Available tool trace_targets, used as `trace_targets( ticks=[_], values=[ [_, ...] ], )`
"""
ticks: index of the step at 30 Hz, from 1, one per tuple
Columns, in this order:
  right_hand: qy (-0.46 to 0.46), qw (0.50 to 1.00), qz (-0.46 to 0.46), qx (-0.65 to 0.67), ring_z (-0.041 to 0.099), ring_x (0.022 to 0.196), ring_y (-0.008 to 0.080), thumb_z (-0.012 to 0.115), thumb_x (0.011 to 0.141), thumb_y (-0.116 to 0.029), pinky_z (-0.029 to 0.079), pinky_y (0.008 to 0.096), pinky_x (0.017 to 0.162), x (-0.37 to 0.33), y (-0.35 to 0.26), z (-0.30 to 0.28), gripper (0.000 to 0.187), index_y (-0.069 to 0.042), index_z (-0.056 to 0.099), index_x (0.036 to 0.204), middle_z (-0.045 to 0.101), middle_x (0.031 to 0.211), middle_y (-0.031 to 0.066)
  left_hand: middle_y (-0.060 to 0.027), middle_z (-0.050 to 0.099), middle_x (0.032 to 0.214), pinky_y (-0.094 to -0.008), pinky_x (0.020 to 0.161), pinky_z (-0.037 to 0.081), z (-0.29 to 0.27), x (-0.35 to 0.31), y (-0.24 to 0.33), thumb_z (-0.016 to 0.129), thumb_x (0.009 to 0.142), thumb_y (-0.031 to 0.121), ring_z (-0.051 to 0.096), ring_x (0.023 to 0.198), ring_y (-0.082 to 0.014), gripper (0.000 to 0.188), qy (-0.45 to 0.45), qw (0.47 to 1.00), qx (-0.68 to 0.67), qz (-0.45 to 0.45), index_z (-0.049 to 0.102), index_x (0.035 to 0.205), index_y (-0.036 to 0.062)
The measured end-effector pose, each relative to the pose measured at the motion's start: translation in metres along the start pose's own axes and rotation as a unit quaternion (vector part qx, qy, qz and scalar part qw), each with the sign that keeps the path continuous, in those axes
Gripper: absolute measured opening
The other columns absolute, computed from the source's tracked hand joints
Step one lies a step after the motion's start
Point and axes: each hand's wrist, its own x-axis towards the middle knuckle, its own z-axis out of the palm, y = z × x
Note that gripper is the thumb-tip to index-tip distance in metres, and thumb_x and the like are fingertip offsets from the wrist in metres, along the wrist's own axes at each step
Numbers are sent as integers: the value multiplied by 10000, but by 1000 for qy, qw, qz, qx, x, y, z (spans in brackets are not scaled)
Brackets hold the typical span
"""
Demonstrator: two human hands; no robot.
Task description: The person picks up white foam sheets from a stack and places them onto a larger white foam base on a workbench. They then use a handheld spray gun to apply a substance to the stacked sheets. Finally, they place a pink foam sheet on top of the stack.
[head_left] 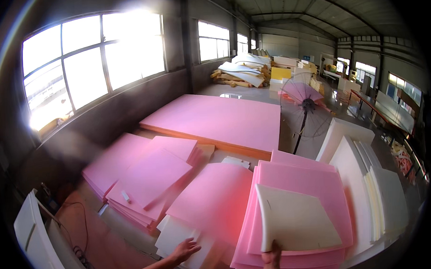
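My right hand [273, 256] grips the near edge of a cream foam sheet [297, 219], close to its left corner. The sheet lies slanted over a stack of pink foam sheets [300, 174], its left edge curling up slightly. My left hand [185, 250] is empty, its fingers stretched out and apart. It hovers by some white sheets [176, 235] that stick out from beneath another pink foam sheet [210, 194]. From this view I cannot tell whether the left hand touches them.
More pink stacks [150, 179] lie to the left, with a small white block [126, 197] on one. A large pink slab [219, 117] stretches behind. White foam panels [386, 197] lean at the right. A standing fan [308, 105] is farther back. A cable [82, 253] trails across the floor at left.
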Motion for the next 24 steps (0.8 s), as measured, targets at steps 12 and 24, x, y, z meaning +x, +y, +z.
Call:
trace_targets(
  ticks=[12,24],
  values=[
    [-168,684,606,-371,682,1035,272,793,850,-306,534,413,933,-131,342,196,547,-45,590,1285,685,1161,149,-93,719,1086,-335,849,547,-222,-123,59,698,900,60,695,951,-210,340,216,933,124,260,627,1233,40],
    [-455,639,-112,-610,312,1465,342,803,686,1,347,532,1124,-88,582,463,1098,-142,201,1593,292,1616,134,-73,740,944,-352,663,562,-543,-396,-6,661,716,-30,713,818,-252,437,316,750,487,316,723,1117,130]
  ],
)
